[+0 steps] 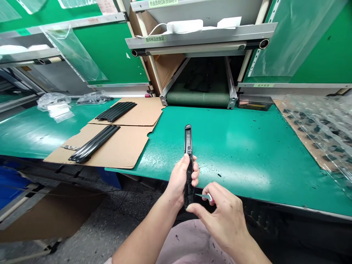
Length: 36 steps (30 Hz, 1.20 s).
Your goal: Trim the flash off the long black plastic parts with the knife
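My left hand (182,176) is wrapped round a long, narrow black plastic strip (188,143) and holds it upright, pointing away from me over the green table's front edge (225,154). My right hand (220,212) is closed on a small blade tool (205,196) with a red and white handle. The tool's tip touches the strip's lower end, near my left palm.
Two flat cardboard sheets (123,146) lie to the left, each carrying a stack of similar black strips (95,143). A conveyor belt (198,98) ends at the table's back. Clear plastic trays of small parts (319,128) cover the right side. Plastic bags (55,104) lie far left.
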Available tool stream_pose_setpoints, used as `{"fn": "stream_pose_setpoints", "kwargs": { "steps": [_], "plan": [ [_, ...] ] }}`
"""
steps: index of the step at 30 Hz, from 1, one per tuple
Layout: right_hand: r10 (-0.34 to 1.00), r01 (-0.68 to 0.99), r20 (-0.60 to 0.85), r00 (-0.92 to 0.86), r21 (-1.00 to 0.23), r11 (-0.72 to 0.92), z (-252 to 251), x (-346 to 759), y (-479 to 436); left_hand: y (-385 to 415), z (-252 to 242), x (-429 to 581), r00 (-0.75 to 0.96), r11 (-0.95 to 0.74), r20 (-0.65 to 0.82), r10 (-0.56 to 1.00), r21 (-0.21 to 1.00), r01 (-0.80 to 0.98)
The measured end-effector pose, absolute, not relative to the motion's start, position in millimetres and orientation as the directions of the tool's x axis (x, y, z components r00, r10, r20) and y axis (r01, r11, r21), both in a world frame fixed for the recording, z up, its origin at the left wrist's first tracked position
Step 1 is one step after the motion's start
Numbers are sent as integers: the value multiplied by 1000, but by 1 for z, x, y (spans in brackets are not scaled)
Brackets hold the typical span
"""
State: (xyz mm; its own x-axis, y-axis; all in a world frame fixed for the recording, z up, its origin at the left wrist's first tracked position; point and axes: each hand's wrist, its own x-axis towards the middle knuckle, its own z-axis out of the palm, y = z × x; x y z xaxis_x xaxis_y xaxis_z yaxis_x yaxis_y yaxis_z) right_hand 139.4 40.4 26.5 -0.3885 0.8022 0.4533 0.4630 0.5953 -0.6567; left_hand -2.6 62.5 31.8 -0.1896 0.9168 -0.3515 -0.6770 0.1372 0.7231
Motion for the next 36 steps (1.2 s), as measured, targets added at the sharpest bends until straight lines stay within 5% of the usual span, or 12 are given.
{"fn": "stream_pose_setpoints", "kwargs": {
  "steps": [5, 11, 22, 28, 36],
  "plan": [
    [839, 466, 488, -240, -701, 541, 26, 138, 46, 63, 32, -7, -90, 181, -364, 927, 644, -744],
    [826, 300, 317, -467, -822, 485, 26, 155, 42, 64, 25, -16, -248, 14, -232, 941, 756, -654],
    [870, 331, 302, -389, -836, 438, 11, 152, 34, 61, 27, -17, -296, -4, -168, 940, 863, -504],
    [786, 291, 448, -426, -755, 588, 9, 154, 35, 58, 23, -14, -209, 48, -194, 959, 833, -551],
    [495, 359, 815, -303, -383, 851, 11, 149, 36, 58, 19, -5, 53, 223, -248, 967, 733, -643]
  ]
}}
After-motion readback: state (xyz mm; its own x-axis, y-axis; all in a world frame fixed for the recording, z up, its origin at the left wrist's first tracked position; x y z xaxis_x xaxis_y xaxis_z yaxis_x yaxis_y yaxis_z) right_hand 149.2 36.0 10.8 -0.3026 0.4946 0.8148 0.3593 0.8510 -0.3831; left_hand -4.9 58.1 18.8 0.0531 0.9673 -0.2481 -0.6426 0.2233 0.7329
